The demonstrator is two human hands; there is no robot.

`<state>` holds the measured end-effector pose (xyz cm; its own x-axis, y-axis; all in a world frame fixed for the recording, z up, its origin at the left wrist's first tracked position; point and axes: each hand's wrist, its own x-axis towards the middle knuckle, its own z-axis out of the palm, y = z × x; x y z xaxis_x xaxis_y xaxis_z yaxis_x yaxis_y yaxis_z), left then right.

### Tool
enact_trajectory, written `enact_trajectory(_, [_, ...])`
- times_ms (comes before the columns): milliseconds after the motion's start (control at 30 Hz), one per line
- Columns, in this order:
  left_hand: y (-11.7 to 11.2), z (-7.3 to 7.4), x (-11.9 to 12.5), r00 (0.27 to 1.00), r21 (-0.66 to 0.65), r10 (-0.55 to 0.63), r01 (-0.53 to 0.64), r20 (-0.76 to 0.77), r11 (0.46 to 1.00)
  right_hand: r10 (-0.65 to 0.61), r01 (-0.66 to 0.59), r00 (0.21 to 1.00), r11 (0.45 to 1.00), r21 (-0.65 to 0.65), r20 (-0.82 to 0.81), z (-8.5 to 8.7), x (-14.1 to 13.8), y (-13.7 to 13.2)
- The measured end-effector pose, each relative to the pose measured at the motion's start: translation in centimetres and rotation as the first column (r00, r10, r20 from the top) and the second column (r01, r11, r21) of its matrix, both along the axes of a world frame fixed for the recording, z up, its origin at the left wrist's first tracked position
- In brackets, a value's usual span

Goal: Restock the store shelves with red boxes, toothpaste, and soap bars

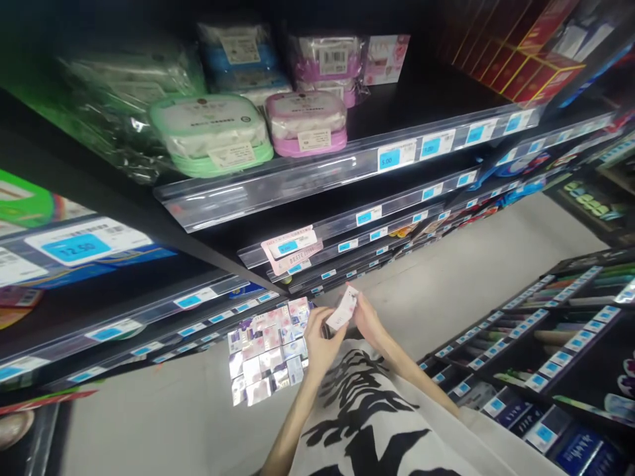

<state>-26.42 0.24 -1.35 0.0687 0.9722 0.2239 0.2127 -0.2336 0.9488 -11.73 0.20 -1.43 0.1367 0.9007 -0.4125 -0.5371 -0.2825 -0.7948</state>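
Note:
Both my hands hold one small white and pink packet [342, 309] low in front of me, in a shop aisle. My left hand [320, 344] grips its lower end with the fingers curled. My right hand [368, 318] pinches its upper right side. Just left of my hands lies a pile of several similar small shiny packets [268, 350] near the bottom shelf. My black and white patterned clothing [362, 410] fills the space below my arms.
Black shelves with blue price tags [395, 157] run along the left. A green lidded box [211, 132] and a pink lidded box [305, 122] sit on the upper shelf. A second rack [546, 344] with pens and tags stands on the right. A grey floor [471, 264] runs between.

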Motion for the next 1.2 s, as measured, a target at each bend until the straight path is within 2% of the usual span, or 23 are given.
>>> enact_trajectory(33, [-0.2, 0.2, 0.1, 0.996, 0.126, -0.004, 0.015, -0.086, 0.992, 0.028, -0.03, 0.998, 0.999, -0.027, -0.062, 0.2, 0.0, 0.2])
enact_trajectory(100, [-0.7, 0.3, 0.2, 0.961, 0.345, -0.094, 0.183, -0.261, 0.921, 0.079, -0.094, 0.981, 0.993, -0.073, -0.177, 0.7, 0.3, 0.4])
enact_trajectory(167, [-1.2, 0.2, 0.2, 0.87, 0.454, -0.218, 0.426, -0.442, 0.783, 0.103, -0.133, 0.959, 0.986, -0.098, -0.263, 1.1, 0.8, 0.4])
enact_trajectory(233, [-1.8, 0.1, 0.3, 0.788, 0.49, -0.261, 0.566, -0.558, 0.662, 0.122, -0.167, 0.93, 0.981, -0.102, -0.347, 1.3, 1.3, 0.1])
enact_trajectory(300, [-2.3, 0.3, 0.4, 0.78, 0.54, -0.234, 0.584, -0.58, 0.607, 0.143, -0.2, 0.889, 0.976, -0.088, -0.435, 1.2, 1.7, -0.2])
enact_trajectory(367, [-2.5, 0.6, 0.5, 0.807, 0.585, -0.207, 0.553, -0.553, 0.594, 0.154, -0.213, 0.851, 0.975, -0.063, -0.502, 1.0, 1.8, -0.4])
enact_trajectory(433, [-2.5, 1.0, 0.6, 0.834, 0.602, -0.212, 0.521, -0.509, 0.606, 0.152, -0.203, 0.834, 0.978, -0.04, -0.53, 0.7, 1.8, -0.6])
enact_trajectory(533, [-2.5, 1.6, 0.8, 0.885, 0.602, -0.23, 0.448, -0.405, 0.661, 0.147, -0.176, 0.855, 0.984, -0.012, -0.497, 0.3, 2.0, -0.7])
enact_trajectory(633, [-2.5, 2.0, 1.0, 0.956, 0.557, -0.201, 0.289, -0.214, 0.779, 0.187, -0.192, 0.886, 0.981, 0.032, -0.424, -0.1, 2.5, -0.8])
enact_trajectory(733, [-2.0, 1.9, 0.9, 0.993, 0.349, -0.116, 0.117, -0.023, 0.93, 0.284, -0.277, 0.887, 0.958, 0.074, -0.363, -0.4, 3.1, -1.0])
enact_trajectory(800, [-1.4, 1.5, 0.4, 0.995, 0.126, -0.066, 0.057, 0.075, 0.99, 0.354, -0.346, 0.874, 0.934, 0.085, -0.333, -0.6, 3.3, -1.2])
enact_trajectory(867, [-0.6, 1.1, -0.3, 0.985, -0.094, -0.039, 0.055, 0.17, 0.994, 0.41, -0.405, 0.861, 0.911, 0.084, -0.302, -0.8, 3.3, -1.4])
enact_trajectory(1000, [0.3, 0.7, -1.6, 0.969, -0.378, -0.014, 0.109, 0.245, 0.919, 0.489, -0.495, 0.852, 0.869, 0.019, -0.188, -0.8, 2.9, -1.3])
enact_trajectory(1100, [0.5, 0.7, -2.4, 0.968, -0.474, 0.024, 0.099, 0.248, 0.875, 0.544, -0.548, 0.836, 0.834, -0.062, -0.068, -0.4, 2.5, -0.8])
enact_trajectory(1200, [0.7, 0.7, -3.4, 0.978, -0.481, 0.04, 0.066, 0.207, 0.874, 0.628, -0.62, 0.772, 0.778, -0.107, 0.098, 0.4, 2.3, -0.4])
